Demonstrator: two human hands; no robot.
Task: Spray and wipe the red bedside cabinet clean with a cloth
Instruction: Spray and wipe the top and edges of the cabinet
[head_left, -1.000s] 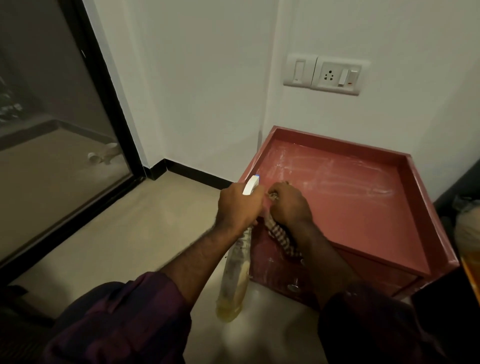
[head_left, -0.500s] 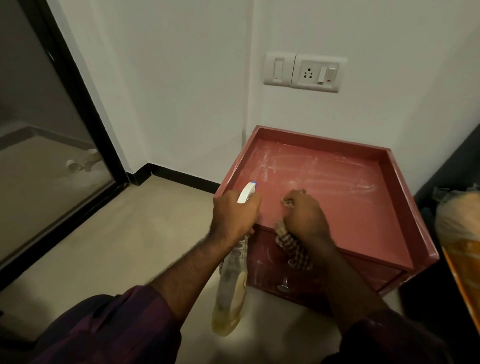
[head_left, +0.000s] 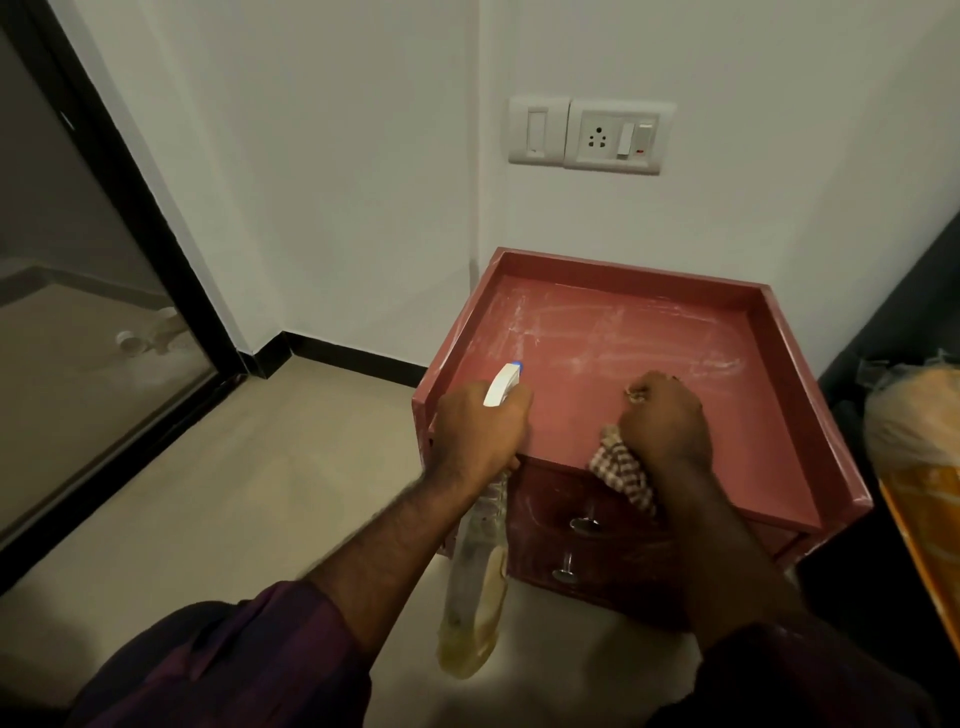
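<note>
Left hand (head_left: 480, 431): we are seeing it curled tight round the neck of the spray bottle (head_left: 475, 597), at the front-left corner of the red cabinet (head_left: 623, 332). The white trigger head is sticking up past the knuckles and pointing in over the cabinet top.
Spray bottle: the clear body is hanging below the hand, just in front of the cabinet's front-left edge, with yellowish liquid sitting in its lower part.
Right hand (head_left: 665, 421): we are noting a closed fist, knuckles up, gripping the cloth (head_left: 621, 470) and pressing on the cabinet top near its front edge. It is apart from the left hand.
Cloth: brown-and-white check, bunching under the fist, with a tail hanging over the cabinet's front edge onto the upper drawer face.
Red cabinet: standing against the white wall, with a raised rim running along its left, back and right sides. White streaks (head_left: 597, 338) are showing across the back half of the top.
Cabinet front: two metal knobs (head_left: 584, 522), one above the other, below the cloth's tail.
Above the cabinet: a white socket plate (head_left: 618, 136) on the wall.
Left of the cabinet: black skirting (head_left: 353, 358) and a dark-framed glass door (head_left: 78, 312).
Right of the cabinet: an orange bag (head_left: 914, 441), partly out of view.
</note>
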